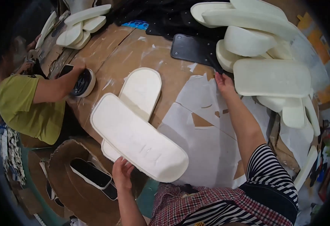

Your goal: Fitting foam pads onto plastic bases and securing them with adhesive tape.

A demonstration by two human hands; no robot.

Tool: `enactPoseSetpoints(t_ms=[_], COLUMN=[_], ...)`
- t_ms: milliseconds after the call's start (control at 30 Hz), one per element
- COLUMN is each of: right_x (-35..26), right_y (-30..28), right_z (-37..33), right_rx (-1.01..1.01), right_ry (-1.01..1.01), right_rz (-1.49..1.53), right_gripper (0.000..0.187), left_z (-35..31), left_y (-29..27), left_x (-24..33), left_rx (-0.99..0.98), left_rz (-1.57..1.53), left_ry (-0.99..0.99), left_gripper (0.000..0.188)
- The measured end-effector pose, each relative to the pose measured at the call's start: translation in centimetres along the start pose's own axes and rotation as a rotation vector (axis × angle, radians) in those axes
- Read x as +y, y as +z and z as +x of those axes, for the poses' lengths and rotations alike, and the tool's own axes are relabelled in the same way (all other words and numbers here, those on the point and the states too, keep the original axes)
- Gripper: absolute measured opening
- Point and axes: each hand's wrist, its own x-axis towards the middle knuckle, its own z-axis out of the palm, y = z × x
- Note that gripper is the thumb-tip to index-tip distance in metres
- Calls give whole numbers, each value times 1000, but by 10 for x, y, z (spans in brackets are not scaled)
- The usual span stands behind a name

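Note:
Two long white foam pads with rounded ends lie crossed on the table before me. The upper pad (138, 137) slants from far left to near right across the lower pad (141, 90). By the near left edge of the pads is my left hand (122, 174), fingers apart and slightly curled, gripping nothing that I can see. My right hand (225, 84) reaches forward with fingers closed at the near corner of a flat black panel (193, 49) with small studs along its edge. The exact fingertip contact is small and partly hidden.
A heap of white foam pads (272, 77) stands at the right, with more pads (74, 35) at the far left. Brown and white paper (187, 98) covers the table. A co-worker in a yellow-green shirt (31, 105) handles a black-and-white piece (84, 83). A cardboard container (78, 196) holds black-topped pads.

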Motion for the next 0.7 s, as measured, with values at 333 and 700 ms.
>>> enactPoseSetpoints(t_ms=[333,700], right_x=[28,-73], right_y=[10,-83], right_z=[-97,-402], right_rx=[19,-19], right_ry=[21,-90], right_rz=[-251,-743], right_gripper=[10,24], left_z=[4,-37], left_y=[22,6], left_x=[-15,-71], left_rx=[-11,-213], left_rz=[209,136], left_ry=[163,50], left_gripper=[46,46])
